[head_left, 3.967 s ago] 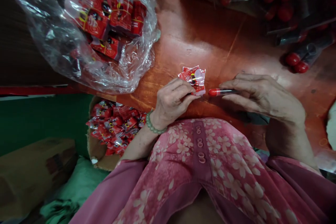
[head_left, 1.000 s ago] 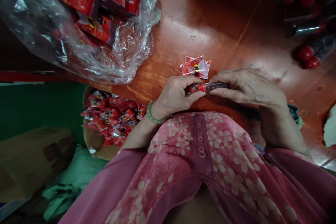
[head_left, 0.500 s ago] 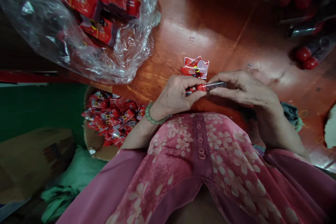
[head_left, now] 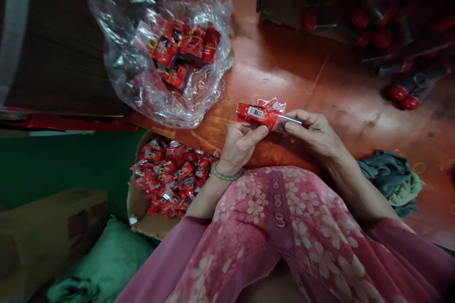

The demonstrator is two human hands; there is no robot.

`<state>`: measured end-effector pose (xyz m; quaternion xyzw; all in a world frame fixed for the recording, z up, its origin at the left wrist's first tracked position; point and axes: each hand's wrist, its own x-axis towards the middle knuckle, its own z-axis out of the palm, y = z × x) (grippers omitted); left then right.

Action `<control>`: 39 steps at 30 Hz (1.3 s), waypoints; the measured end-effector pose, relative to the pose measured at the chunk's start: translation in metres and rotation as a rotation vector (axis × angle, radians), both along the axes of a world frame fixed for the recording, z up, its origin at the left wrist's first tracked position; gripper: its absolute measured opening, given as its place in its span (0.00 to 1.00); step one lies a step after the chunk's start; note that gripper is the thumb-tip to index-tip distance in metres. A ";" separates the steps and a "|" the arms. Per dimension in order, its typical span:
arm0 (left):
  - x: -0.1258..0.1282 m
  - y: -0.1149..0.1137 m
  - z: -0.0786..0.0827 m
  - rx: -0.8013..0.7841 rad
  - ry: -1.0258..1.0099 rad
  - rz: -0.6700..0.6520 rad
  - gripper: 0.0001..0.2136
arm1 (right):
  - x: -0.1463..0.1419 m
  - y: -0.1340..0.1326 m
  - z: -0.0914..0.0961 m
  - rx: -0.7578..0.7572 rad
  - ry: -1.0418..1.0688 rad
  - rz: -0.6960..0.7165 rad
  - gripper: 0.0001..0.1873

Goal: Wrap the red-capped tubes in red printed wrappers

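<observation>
My left hand (head_left: 241, 144) pinches one red wrapper (head_left: 265, 116) and my right hand (head_left: 316, 135) pinches one clear tube (head_left: 294, 120), meeting over the bench (head_left: 284, 68), with at least four red bundles (head_left: 192, 42) in one plastic bag (head_left: 174, 116), the wrapper's barcode (head_left: 255, 112) now showing, unlike half a second ago.

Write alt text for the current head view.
The left hand holds a red barcoded wrapper and the right hand a clear tube, above a reddish table. A cardboard box of red packets sits by the left forearm; beyond lies a clear plastic bag of red bundles.
</observation>
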<state>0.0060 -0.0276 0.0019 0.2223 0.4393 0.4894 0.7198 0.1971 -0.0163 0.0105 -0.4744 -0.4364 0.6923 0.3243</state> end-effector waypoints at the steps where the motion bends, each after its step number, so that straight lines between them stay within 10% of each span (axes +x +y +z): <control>1: 0.003 0.000 0.000 -0.024 0.002 0.030 0.17 | -0.004 -0.001 -0.001 0.001 0.011 -0.005 0.19; 9: 0.011 0.005 -0.003 -0.124 -0.002 0.215 0.21 | -0.022 -0.006 -0.008 0.131 0.001 0.036 0.21; 15: 0.012 0.010 -0.009 -0.128 0.018 0.280 0.23 | -0.037 -0.011 -0.018 0.599 -0.314 -0.095 0.16; 32: -0.010 0.013 -0.001 0.061 0.048 0.079 0.16 | -0.049 -0.011 -0.006 0.324 -0.217 0.003 0.30; 39: -0.006 0.011 -0.005 0.074 -0.087 0.175 0.20 | -0.057 -0.015 -0.005 0.645 -0.345 -0.043 0.25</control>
